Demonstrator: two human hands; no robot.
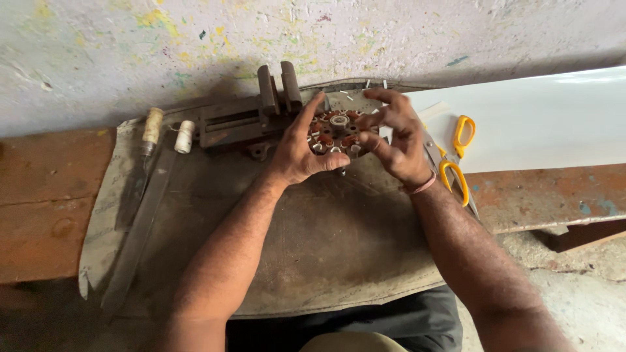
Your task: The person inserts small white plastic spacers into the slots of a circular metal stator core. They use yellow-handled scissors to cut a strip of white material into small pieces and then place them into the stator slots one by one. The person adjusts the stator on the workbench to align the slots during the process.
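our left hand and right hand close their fingers around a round motor stator at twelve o'clock, beside the rusty vise. we judge steady rim support best. yellow scissors lie at two o'clock.

Both forearms are bare from the elbow down to the hands, with no sleeves in view, and dark hair shows along them. The left hand carries no ring, watch or band. The right hand has a thin pinkish band around its wrist, and at the bottom edge of the view dark cloth covers the lap, with a lighter tan patch below it.
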